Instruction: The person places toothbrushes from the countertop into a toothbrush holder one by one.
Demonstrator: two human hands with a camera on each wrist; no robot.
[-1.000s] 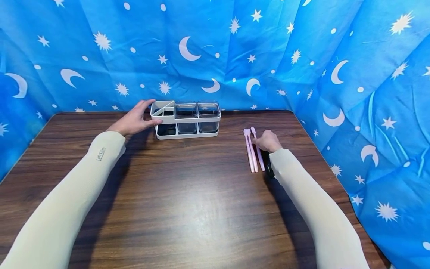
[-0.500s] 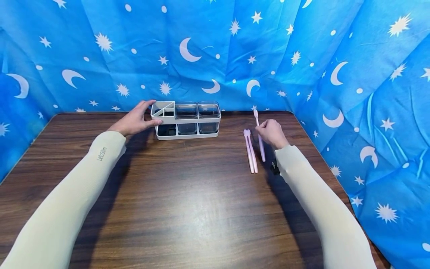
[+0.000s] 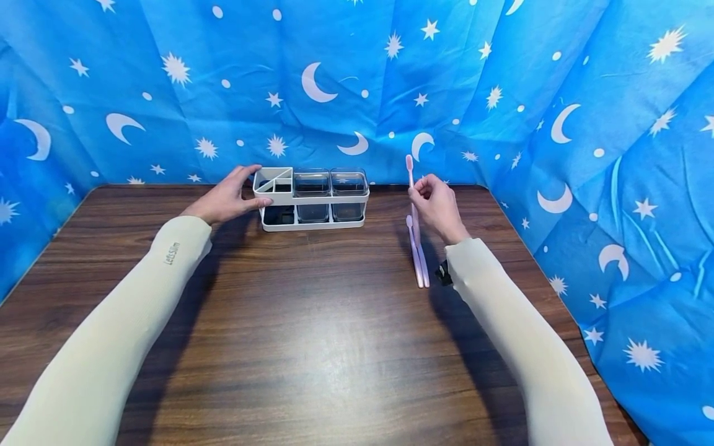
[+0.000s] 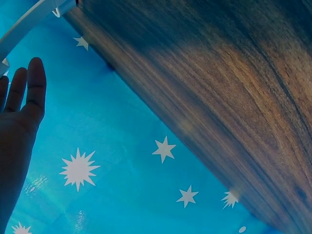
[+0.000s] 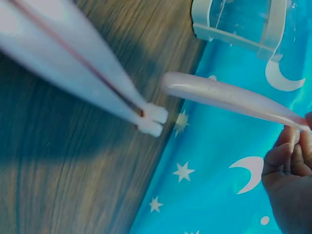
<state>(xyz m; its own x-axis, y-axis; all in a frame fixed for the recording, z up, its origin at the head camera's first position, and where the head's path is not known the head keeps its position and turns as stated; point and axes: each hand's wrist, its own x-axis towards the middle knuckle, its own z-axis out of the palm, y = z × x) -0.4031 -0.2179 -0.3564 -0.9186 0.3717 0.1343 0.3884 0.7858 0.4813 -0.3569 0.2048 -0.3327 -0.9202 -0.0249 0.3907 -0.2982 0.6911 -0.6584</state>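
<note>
At the back of the table, my left hand (image 3: 225,197) holds the left end of a white two-tier organizer rack (image 3: 329,200), thumb on the front wall and fingers behind. In the left wrist view its fingers (image 4: 35,87) stretch up beside the white frame (image 4: 29,24). My right hand (image 3: 440,207) pinches a pink toothbrush (image 3: 409,166) that is raised with its head upward. The handle (image 5: 224,97) of that toothbrush shows in the right wrist view, pointing away from the fingertips. Below it, two more pinkish toothbrushes (image 3: 416,263) lie side by side on the table.
Clear square cups (image 3: 349,183) sit in the rack's middle and right places, with a divided section (image 3: 273,181) at its upper left. A blue curtain (image 3: 223,124) with stars and moons hangs behind the brown wooden table (image 3: 312,322) and along its right side.
My right hand has lifted one toothbrush off the table, raising it upward and then left over the other two. My left hand stays at the rack.
</note>
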